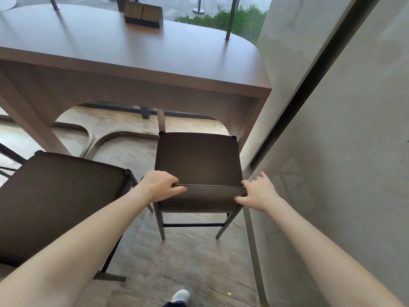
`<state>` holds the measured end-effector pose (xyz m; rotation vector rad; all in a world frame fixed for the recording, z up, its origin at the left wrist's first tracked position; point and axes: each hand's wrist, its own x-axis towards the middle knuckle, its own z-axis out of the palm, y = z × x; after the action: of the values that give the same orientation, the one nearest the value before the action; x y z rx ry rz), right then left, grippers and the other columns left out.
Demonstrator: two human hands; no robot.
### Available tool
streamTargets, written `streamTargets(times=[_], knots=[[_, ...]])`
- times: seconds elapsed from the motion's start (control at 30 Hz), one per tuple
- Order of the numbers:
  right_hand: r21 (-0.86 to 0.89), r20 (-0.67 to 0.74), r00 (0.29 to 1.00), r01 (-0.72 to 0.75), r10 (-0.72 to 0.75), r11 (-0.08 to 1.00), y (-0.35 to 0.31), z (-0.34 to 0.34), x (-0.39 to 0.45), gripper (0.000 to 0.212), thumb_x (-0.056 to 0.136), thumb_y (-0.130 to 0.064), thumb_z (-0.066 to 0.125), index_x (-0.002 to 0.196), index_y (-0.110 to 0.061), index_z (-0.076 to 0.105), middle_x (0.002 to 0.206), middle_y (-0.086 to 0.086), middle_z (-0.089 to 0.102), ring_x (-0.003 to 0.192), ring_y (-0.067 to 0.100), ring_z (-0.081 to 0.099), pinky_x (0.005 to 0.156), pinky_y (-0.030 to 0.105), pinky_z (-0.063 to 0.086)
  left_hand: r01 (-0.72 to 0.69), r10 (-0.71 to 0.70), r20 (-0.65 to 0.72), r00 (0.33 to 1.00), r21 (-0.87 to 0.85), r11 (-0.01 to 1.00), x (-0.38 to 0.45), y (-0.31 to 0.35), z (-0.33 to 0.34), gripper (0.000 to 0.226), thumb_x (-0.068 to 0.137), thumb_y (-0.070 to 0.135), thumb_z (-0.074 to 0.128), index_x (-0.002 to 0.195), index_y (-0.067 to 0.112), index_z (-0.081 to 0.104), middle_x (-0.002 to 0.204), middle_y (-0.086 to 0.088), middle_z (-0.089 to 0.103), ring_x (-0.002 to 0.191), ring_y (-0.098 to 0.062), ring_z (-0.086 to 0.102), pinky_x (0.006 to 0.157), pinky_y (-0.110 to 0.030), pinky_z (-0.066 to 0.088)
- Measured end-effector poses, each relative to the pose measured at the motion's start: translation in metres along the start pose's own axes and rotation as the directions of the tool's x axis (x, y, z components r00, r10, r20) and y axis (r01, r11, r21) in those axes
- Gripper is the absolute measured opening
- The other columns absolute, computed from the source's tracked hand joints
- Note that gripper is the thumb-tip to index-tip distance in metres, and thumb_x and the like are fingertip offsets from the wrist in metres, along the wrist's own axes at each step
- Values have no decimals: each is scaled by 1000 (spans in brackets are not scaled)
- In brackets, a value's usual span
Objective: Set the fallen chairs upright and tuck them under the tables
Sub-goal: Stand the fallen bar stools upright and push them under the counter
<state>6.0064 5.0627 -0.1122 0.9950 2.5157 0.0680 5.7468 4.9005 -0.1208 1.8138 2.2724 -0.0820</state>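
A dark brown chair [197,158] stands upright on its four legs in front of a high brown table [137,56], its seat just short of the table's front edge. My left hand [161,185] grips the left end of the chair's low backrest. At the right end of that backrest my right hand [257,191] holds on, with some fingers spread. A second dark brown chair [59,200] stands upright to the left, close to my left forearm and out from the table.
A grey wall [332,129] with a dark vertical groove runs close along the chair's right side. A small brown sign holder [143,14] and thin metal posts stand on the table. Behind the table is a window with green plants. My white shoe [181,295] shows on the wood-look floor.
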Motion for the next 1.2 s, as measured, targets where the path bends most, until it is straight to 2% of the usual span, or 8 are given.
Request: streamTargets(times=[0.07,0.13,0.23,0.33,0.63,0.8,1.0,1.2], knots=[[303,-77,997,42,-20,952,-24,-5,-11,64,90,-62,40,137,-21,51,126,0,64,125,20,51,119,38,13,34,-53,-79,995,-231,972,-9,15,1,48,91,67,34,94,31,66,86,12,67,83,-11,60,69,-27,46],[711,-137,990,67,45,700,-49,-13,-22,46,97,-51,41,132,-27,57,133,-6,60,131,16,46,117,34,15,87,-152,-75,985,-545,834,-16,36,1,49,94,62,32,104,32,68,98,13,70,96,-9,61,85,-31,46],[998,-47,994,51,95,-35,-76,-26,-27,35,103,-43,30,118,-37,61,126,-13,62,124,10,52,113,33,24,115,-260,58,964,-971,209,-20,58,-11,48,102,47,27,116,23,65,108,3,70,109,-14,60,109,-39,34],[928,-31,998,51,58,-369,-88,-47,-32,44,103,-48,22,122,-32,59,131,-8,59,124,16,52,112,37,29,6,-342,37,939,-996,-91,-35,64,-36,51,102,47,20,129,22,56,123,-4,65,117,-20,58,111,-41,34],[898,-182,979,128,-90,-422,-112,-96,-50,41,103,-45,27,116,-30,63,124,-4,64,117,19,58,106,37,38,-234,-625,-75,777,-956,-175,-125,47,-79,51,101,51,21,123,23,58,118,-4,68,112,-23,63,109,-44,38],[922,-177,928,41,-326,-385,-176,-104,-76,44,103,-43,27,119,-24,63,122,1,66,114,22,60,105,39,41,-304,-795,-69,602,-941,-148,-221,37,-67,50,102,48,24,125,20,58,115,-6,70,111,-23,63,106,-42,41],[950,-152,784,-52,-602,-308,-286,-111,-132,44,102,-40,31,123,-17,62,124,6,65,114,24,61,107,42,40,-358,-948,8,320,-925,-129,-359,19,-40,51,102,46,25,127,16,57,115,-9,68,112,-28,61,106,-42,40],[964,-131,704,-73,-698,-255,-378,-108,-177,42,101,-38,37,125,-15,63,120,7,67,112,25,62,105,43,43,-374,-992,16,124,-925,-61,-457,-2,-13,47,102,47,27,116,19,62,107,-7,72,106,-28,65,100,-42,47]])
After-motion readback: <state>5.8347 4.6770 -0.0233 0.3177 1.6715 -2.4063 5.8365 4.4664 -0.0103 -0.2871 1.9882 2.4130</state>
